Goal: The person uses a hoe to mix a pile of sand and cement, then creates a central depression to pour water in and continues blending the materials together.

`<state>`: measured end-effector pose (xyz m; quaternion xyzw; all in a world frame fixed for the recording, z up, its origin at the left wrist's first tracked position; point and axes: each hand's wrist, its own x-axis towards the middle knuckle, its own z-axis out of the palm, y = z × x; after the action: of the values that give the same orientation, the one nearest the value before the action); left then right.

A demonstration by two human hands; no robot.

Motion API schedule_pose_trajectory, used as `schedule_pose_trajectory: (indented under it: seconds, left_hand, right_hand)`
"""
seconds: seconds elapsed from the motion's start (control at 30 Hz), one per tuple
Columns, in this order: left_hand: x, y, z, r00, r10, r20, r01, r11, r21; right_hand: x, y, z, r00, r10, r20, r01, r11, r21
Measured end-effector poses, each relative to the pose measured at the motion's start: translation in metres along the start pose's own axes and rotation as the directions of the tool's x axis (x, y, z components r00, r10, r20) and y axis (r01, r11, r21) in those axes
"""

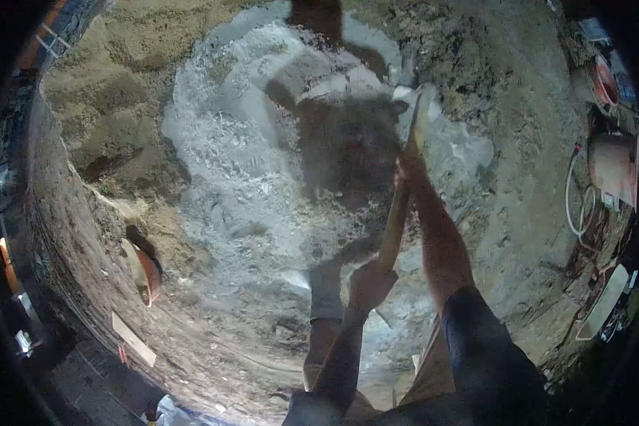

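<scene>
A wooden-handled hoe (393, 238) slants away from me, its pale head blurred where it meets the grey powder. My right hand (410, 170) is wrapped around the upper part of the handle. Lower down, near the handle's end, my left hand (373, 284) closes around the wood. Beneath the hoe spreads a wide patch of light grey powder (241, 156), like cement, partly wet-looking near the head. A dark shadow of a person falls across its middle.
Brown sand (113, 99) is heaped at the left of the powder. An orange-edged pan (144, 273) lies at lower left, near a pale board (133, 339). On the right are a reddish bucket (605, 82), a larger container (613, 167), a white hose (572, 202) and another board (602, 303).
</scene>
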<state>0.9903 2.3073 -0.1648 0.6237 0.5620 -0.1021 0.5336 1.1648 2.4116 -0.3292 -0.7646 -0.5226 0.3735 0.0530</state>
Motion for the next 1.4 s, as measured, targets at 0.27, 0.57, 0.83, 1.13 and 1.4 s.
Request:
schedule_pose_trajectory:
  seconds: [0.27, 0.57, 0.83, 1.13, 1.4]
  left_hand:
    - [-0.175, -0.081, 0.086, 0.989, -0.147, 0.014, 0.145, 0.985, 0.096]
    - [-0.001, -0.009, 0.036, 0.983, -0.039, -0.179, 0.053, 0.996, 0.074]
    - [-0.123, -0.1, 0.06, 0.953, -0.132, -0.273, 0.12, 0.991, -0.061]
    - [-0.174, -0.014, 0.071, 0.993, -0.1, 0.064, 0.09, 0.985, 0.148]
    - [0.074, 0.121, 0.06, 0.949, 0.212, 0.234, -0.214, 0.977, -0.014]
  right_hand:
    - [-0.15, -0.052, 0.016, 0.969, 0.231, 0.085, -0.235, 0.764, 0.601]
    - [0.008, 0.002, -0.047, 0.978, -0.102, -0.18, 0.079, 0.988, -0.13]
    - [-0.084, -0.068, 0.052, 0.826, 0.506, 0.248, -0.462, 0.357, 0.812]
    - [-0.192, -0.003, -0.02, 0.798, 0.54, 0.266, -0.393, 0.134, 0.91]
    - [-0.006, 0.252, -0.11, 0.918, 0.394, 0.037, -0.152, 0.266, 0.952]
